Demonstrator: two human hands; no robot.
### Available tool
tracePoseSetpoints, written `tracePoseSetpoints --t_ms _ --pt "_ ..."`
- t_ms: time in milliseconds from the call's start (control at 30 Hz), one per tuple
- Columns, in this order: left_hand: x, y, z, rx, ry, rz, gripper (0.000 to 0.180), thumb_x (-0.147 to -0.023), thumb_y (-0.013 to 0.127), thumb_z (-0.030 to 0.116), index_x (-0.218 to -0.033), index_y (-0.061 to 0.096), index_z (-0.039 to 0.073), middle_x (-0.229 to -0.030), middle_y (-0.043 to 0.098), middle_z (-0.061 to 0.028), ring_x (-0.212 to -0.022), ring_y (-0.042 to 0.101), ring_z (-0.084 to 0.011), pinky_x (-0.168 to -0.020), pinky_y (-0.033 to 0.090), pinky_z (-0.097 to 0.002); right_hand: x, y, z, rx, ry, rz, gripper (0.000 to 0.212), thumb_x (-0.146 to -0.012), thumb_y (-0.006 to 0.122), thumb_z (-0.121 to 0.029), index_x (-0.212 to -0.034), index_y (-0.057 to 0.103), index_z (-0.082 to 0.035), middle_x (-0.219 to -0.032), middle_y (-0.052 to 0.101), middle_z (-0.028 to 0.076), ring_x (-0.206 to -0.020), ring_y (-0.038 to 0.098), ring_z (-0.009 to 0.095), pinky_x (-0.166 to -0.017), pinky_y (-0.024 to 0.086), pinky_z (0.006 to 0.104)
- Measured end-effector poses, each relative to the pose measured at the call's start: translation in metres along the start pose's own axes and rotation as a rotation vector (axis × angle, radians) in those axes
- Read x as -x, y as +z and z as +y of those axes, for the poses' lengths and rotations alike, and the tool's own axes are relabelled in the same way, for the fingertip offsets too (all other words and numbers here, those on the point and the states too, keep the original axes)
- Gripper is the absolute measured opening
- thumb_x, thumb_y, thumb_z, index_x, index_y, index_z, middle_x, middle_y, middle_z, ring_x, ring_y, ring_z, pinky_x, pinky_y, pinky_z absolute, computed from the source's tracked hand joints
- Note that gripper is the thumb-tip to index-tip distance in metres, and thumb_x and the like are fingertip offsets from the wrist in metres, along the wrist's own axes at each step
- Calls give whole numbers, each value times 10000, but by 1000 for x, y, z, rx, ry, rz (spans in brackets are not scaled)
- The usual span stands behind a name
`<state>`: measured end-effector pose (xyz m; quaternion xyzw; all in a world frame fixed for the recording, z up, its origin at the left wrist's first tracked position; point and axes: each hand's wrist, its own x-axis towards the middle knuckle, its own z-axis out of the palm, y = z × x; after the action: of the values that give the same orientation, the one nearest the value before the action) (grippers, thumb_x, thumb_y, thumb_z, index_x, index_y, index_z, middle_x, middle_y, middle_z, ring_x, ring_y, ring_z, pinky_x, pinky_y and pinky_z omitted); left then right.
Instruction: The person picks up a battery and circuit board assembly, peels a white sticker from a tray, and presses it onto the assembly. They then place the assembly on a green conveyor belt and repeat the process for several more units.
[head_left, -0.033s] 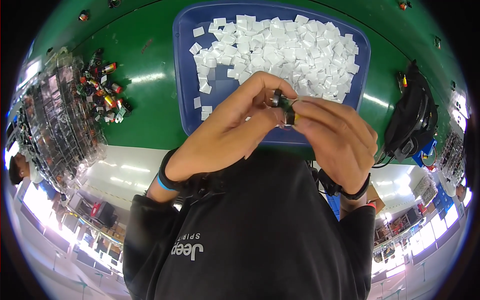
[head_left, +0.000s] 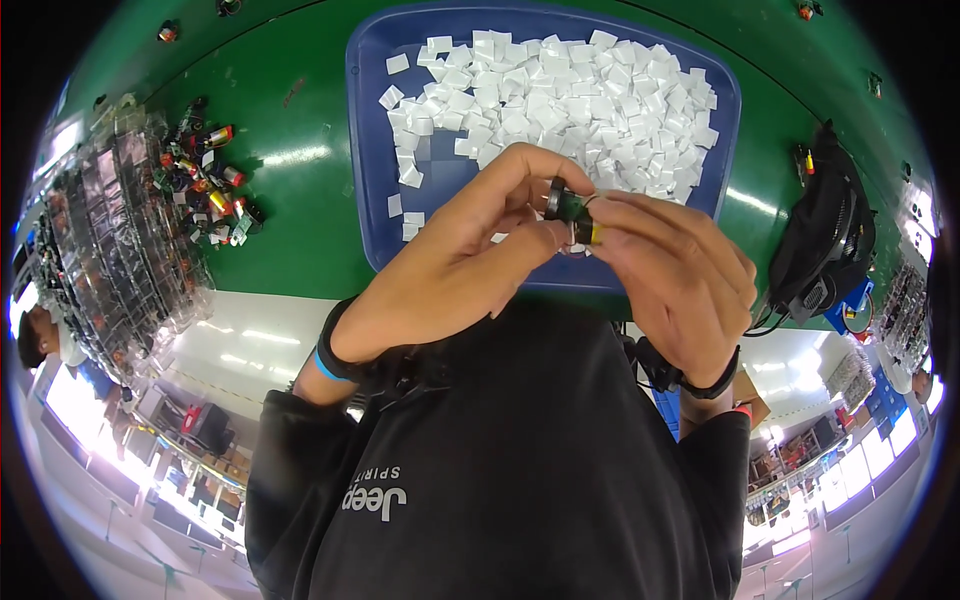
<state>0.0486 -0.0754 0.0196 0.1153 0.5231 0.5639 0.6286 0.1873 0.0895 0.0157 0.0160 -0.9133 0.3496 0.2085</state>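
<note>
Between both hands, over the near side of a blue tray [head_left: 360, 190], is a small electronic assembly [head_left: 572, 208]. It has a black round part, a green board and a yellow-and-black cylinder. My left hand [head_left: 470, 240] is closed on its left end, with thumb below and index finger curled over the black part. Fingers and thumb of my right hand [head_left: 690, 270] pinch its right end and hide part of it. Many small white square pieces [head_left: 560, 100] lie heaped in the tray behind the hands.
On the green table [head_left: 290, 220], a pile of similar small assemblies [head_left: 215, 190] lies left of the tray. Farther left stands a stack of clear compartment trays [head_left: 125, 230]. A black bag [head_left: 825, 230] sits at the right, beside a single small assembly [head_left: 805, 160].
The small assembly has turned slightly between my fingers, showing more of its yellow cylinder. My right fingers have shifted a little; the left hand stays nearly in place.
</note>
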Motion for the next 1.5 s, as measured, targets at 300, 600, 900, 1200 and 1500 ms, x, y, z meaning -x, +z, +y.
tracePoseSetpoints --t_ms 300,600,900,1200,1500 --pt "-5 12 -14 -432 292 237 378 -916 564 -69 -1280 514 23 -1008 606 -35 -826 550 -54 -585 466 -212 -6 4 1 1 90 70 269 -747 770 116 -978 674 16 -950 752 155 -932 731 301 -783 594 333" --pt "-7 -7 -6 -266 162 125 316 -919 704 49 -1198 564 2 -1028 696 -91 -774 654 -119 -650 543 -262 -15 5 4 24 39 27 265 -736 807 67 -964 683 12 -933 745 139 -917 710 284 -776 569 339" --pt "-4 -11 -20 -28 349 177 320 -886 742 4 -1172 597 -9 -1058 721 -82 -847 691 -129 -710 591 -251 -2 3 -6 -333 451 57 293 -720 846 6 -951 666 21 -863 679 112 -776 621 195 -728 489 305" --pt "-6 -10 -27 -291 519 239 359 -823 810 52 -1159 693 5 -1083 745 -78 -881 710 -135 -756 585 -258 -1 13 -11 -409 452 135 224 -791 796 1 -947 641 46 -822 657 107 -709 599 169 -667 476 278" --pt "-8 -4 -14 -817 757 342 372 -742 839 79 -1095 735 23 -1008 755 -81 -767 708 -189 -650 549 -274 1 16 -10 -633 614 93 147 -875 756 -56 -844 638 25 -747 617 70 -613 606 114 -560 465 236"
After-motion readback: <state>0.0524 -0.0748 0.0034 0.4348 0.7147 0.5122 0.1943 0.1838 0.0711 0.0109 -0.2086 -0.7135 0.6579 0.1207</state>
